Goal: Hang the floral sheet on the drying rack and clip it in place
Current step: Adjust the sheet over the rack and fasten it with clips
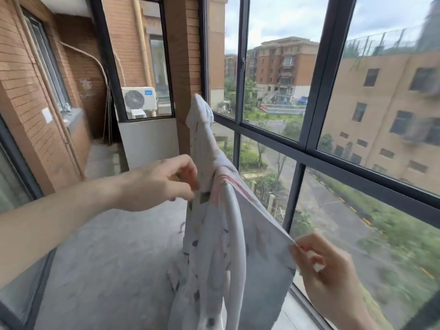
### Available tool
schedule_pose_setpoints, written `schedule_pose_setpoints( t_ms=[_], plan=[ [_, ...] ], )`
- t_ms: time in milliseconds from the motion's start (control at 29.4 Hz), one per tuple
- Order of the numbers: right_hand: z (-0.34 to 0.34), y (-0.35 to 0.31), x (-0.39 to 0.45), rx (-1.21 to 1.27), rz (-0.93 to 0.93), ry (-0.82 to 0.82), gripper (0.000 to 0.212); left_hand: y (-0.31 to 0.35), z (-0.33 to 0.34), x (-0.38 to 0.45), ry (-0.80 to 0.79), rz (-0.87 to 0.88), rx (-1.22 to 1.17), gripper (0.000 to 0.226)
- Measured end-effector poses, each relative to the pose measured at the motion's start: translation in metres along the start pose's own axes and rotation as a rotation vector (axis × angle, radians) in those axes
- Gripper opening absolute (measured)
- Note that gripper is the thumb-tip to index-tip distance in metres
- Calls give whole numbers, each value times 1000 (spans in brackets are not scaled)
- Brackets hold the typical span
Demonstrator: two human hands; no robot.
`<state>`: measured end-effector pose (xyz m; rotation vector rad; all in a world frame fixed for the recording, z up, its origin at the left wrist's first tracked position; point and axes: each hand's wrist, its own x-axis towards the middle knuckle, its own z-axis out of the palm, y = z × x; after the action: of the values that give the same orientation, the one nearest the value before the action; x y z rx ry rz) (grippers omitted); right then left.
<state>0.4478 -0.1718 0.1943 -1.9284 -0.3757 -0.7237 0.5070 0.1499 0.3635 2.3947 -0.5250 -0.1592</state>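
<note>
- Left of the white curved rack tube (234, 222), at the far wall, a red-brick wall (23, 91) runs along the balcony, with a grey concrete floor (107, 246) beneath it.
- Further back, left of the tube and beyond a dark-framed pane, a white air-conditioner outdoor unit (139, 98) with a round fan grille stands outside.
- Left hand (159, 184) reaches in from the left edge; its fingers are curled and pinch a fold of the white floral-print sheet (209, 246) just left of the tube, near the tube's upper bend.
- Floral sheet is draped over the tube and hangs down on both sides of it; one part rises in a bunched peak above the tube, in front of the brick pillar. The print is pale and blurred; small dark and pink motifs show.
- Tube shows as a bare arc between two falls of cloth; its lower end passes out of view at the bottom edge.
- Right hand (326, 270), right of the tube and low, pinches the sheet's edge between thumb and curled fingers, drawing that side out taut and away from the tube.
- Right of the tube, a dark metal window frame (309, 148) divides large panes, beyond which tan apartment blocks (381, 103) and green planting beside a road are seen.
</note>
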Motion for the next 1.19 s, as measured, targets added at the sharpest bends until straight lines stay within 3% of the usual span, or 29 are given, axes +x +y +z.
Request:
schedule_pose_setpoints(
  t_ms=[102, 238, 306, 476, 646, 748, 816, 1020, 1122, 1190],
  plan=[
    [-1, -14, -16, 7, 0, -6, 20, -10, 18, -21, -57, 34, 121, 46],
    [-1, -24, -12, -25, -8, 33, 17, -6, 47, -16, 252, 179, 222, 30],
    [-8, -25, -8, -48, -28, 43, 16, -9, 51, -14, 386, 211, 260, 33],
    [-14, -11, -8, -88, -30, 89, 14, 7, 36, -35, 510, 255, 122, 15],
    [-10, 16, -39, -128, 57, 145, 24, 62, 57, -61, 400, 554, 281, 3],
    [-5, 48, -70, -272, 198, 135, 30, 70, 68, -49, 259, 601, 497, 5],
    [2, 69, -91, -378, 283, 78, 33, 72, 68, -41, 234, 637, 508, 11],
    [64, 76, -115, -485, 371, -66, 42, 20, 34, -22, 279, 659, 271, 14],
    [76, 44, -100, -433, 440, -26, 30, -24, 2, 7, 278, 634, 313, 34],
    [75, 13, -85, -325, 479, -21, 32, -44, -19, 28, 210, 633, 389, 39]
  ],
)
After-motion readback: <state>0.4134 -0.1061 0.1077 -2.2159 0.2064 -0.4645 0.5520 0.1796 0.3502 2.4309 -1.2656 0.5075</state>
